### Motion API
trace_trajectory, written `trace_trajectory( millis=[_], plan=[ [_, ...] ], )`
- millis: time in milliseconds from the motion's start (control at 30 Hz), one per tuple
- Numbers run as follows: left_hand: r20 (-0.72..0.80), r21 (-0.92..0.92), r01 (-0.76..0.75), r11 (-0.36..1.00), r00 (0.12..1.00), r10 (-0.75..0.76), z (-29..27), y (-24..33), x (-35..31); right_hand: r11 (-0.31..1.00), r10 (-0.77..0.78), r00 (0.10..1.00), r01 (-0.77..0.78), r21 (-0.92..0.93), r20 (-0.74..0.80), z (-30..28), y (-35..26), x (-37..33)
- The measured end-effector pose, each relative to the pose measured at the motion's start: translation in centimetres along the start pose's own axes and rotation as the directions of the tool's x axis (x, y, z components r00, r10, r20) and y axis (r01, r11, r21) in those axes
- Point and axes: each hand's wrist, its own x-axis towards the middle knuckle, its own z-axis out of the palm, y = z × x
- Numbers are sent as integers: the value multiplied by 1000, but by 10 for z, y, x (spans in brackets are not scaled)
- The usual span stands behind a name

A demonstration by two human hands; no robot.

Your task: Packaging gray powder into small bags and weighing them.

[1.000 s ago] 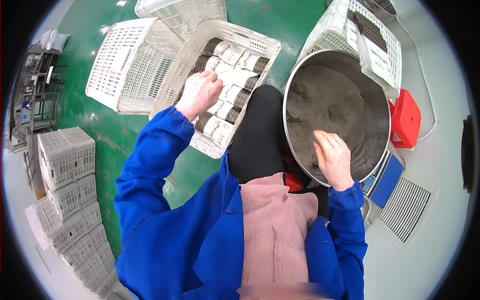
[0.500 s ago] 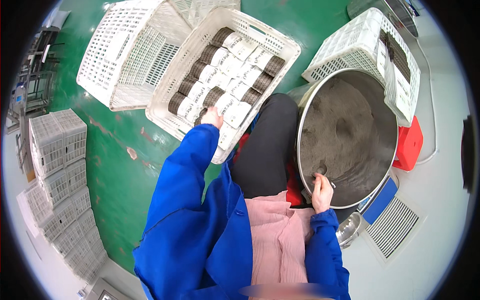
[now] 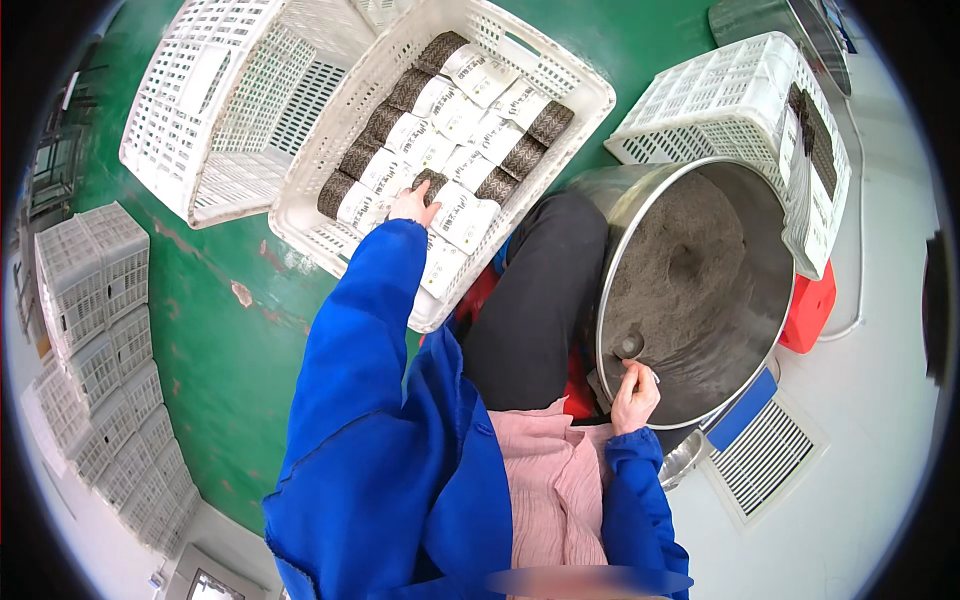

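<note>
My left hand [image 3: 408, 208] is in the white crate at the upper middle, its thumb and fingers around the dark patterned end of a packet [image 3: 430, 183]. Part of what lies beneath the palm is hidden. The other packets [image 3: 490, 80] lie in rows, white with dark patterned ends. At the near rim of the steel drum [image 3: 688, 166], my right hand [image 3: 635, 396] pinches the handle of a small round metal scoop [image 3: 629, 346]. The scoop's bowl rests at the surface of the grey-brown powder [image 3: 670, 260] in the drum.
An open white crate [image 3: 215, 110] lies tipped at the left. Further left stand stacked white crates [image 3: 95, 290]. A white crate [image 3: 690, 110] behind the drum bears flat packets [image 3: 815, 180], beside a red stool [image 3: 808, 312]. A metal bowl [image 3: 682, 462] sits below the drum.
My left hand has moved slightly up and left over the packets, its fingers now at a dark end. My right hand and the scoop have shifted a little left.
</note>
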Motion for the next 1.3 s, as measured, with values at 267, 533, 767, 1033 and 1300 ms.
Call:
trace_trajectory(
  millis=[267, 533, 767, 1033, 1300],
  plan=[
    [-10, 45, 70, 997, 998, -70, -6, 8, -9, 1000, -2, 1000, 2, 16, 2, 6, -1, 1],
    [-391, -269, -153, 951, 920, 38, -9, 69, -64, 997, 59, 998, -59, 54, 7, 9, -12, -1],
    [-472, -395, -662, 637, 741, 477, -93, 223, -123, 997, 3, 992, 6, 73, -127, 4, -3, -3],
    [-502, -20, -987, 158, 147, 852, -127, 458, -184, 990, -49, 955, 85, 110, -293, 6, -2, -14],
    [-234, 326, -921, 212, 138, 962, -78, 616, -147, 985, -58, 922, 115, 129, -383, 7, -6, -14]
  ],
)
